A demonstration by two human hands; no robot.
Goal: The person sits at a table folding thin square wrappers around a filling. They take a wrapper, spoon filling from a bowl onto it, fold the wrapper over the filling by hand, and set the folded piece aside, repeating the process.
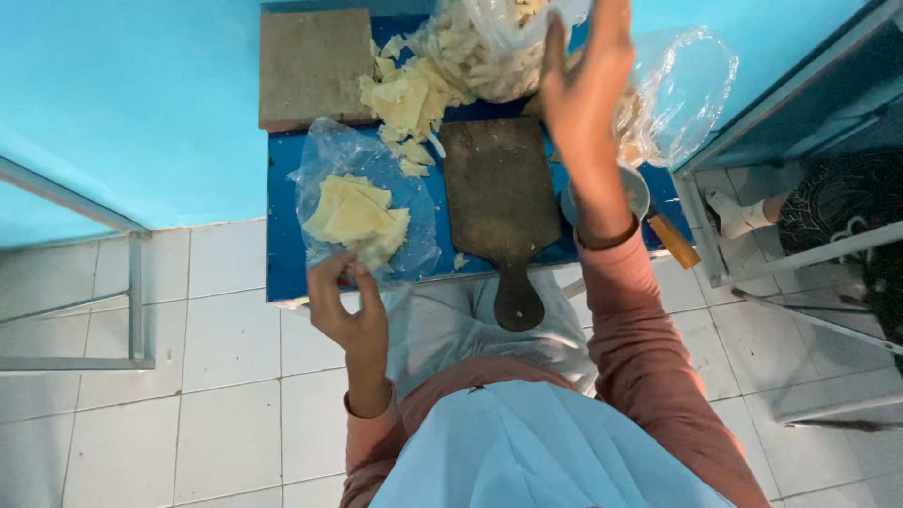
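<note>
Left hand (343,301): lower centre-left of frame, fingertips pinched shut on the near edge of the flat plastic bag (362,202).
Flat plastic bag: clear, lying on the blue table (280,263), centre-left; its gripped edge points toward the person at the bottom of frame, long axis running up-down.
Bag contents: 1 stack of pale yellow flat sheets (356,218), corners fanned, resting in the middle of the plastic.
Right hand (583,80): top centre-right, fingers spread and open, raised against the full plastic bag (489,47); whether it grips the plastic, cannot tell.
Full plastic bag: top centre, clear, packed with small pale cut pieces.
Loose pile (406,103): more yellow sheets and scraps on the table just below the full bag.
Cutting board (500,202): dark wood, centre of frame between the 2 hands, handle pointing down past the table edge.
Square board (315,66): brown, upper left of the table.
Second clear bag (682,89): upper right, crumpled, behind the right forearm.
Metal bowl (632,193): partly hidden under the right wrist.
Floor (226,348): white tiles, lower left.
</note>
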